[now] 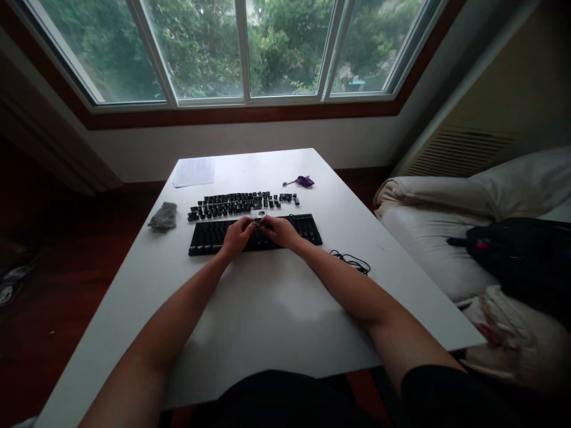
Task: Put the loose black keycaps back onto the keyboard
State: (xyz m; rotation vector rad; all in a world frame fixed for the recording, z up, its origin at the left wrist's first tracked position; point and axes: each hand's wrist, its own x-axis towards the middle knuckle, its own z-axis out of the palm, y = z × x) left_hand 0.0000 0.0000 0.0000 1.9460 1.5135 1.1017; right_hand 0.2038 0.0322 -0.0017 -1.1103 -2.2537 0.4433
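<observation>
A black keyboard (205,235) lies across the white table. Above its middle, my left hand (238,233) and my right hand (280,230) come together, their fingertips almost touching. Each is closed in a pinch around something small, too tiny to name, with a yellowish glint between the fingers. Part of the keyboard is hidden beneath both hands. Just behind the fingertips sits a small, pale round item (259,213), partly covered. Loose black keycaps (227,205) are laid out in rows beyond the keyboard.
On the table (250,333) are a grey cloth (163,217) at left, a paper sheet (194,172) at the back left, and a small brush (289,182) beside a purple item (306,181). A black cable (352,260) lies right. A sofa (414,238) flanks the table.
</observation>
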